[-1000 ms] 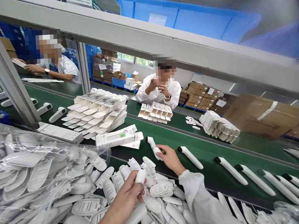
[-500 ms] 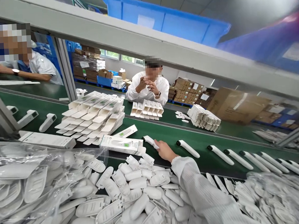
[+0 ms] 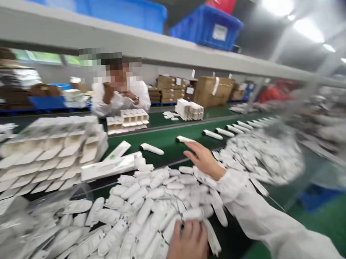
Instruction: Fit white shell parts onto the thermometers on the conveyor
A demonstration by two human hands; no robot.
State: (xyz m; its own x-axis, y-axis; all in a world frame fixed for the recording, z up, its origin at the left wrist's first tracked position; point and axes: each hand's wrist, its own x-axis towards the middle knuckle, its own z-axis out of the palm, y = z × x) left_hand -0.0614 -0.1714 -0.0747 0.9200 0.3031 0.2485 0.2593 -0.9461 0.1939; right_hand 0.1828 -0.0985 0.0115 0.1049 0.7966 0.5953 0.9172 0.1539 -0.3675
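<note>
My right hand (image 3: 204,160) reaches over the green conveyor belt, thumb and fingers apart. Its fingertips are at the near side of a slim white handheld device with a black tip (image 3: 185,139); whether they touch it I cannot tell. To the left on the belt lies another such white device (image 3: 152,149). Low in the view, my left hand (image 3: 187,244) is over a heap of white plastic covers (image 3: 146,215), its fingers bent down. A small dark spot shows between them, but what they close on is hidden.
More white devices (image 3: 226,132) lie spaced along the belt to the right. Open white boxes (image 3: 54,152) are stacked at left, beside a flat white box (image 3: 110,166). A plastic bag of white parts (image 3: 268,151) sits at right. Across the belt sits a co-worker (image 3: 119,89).
My right hand has let go of one white device, left on the belt, and moved right to another. My left hand has come into view. The camera has turned right.
</note>
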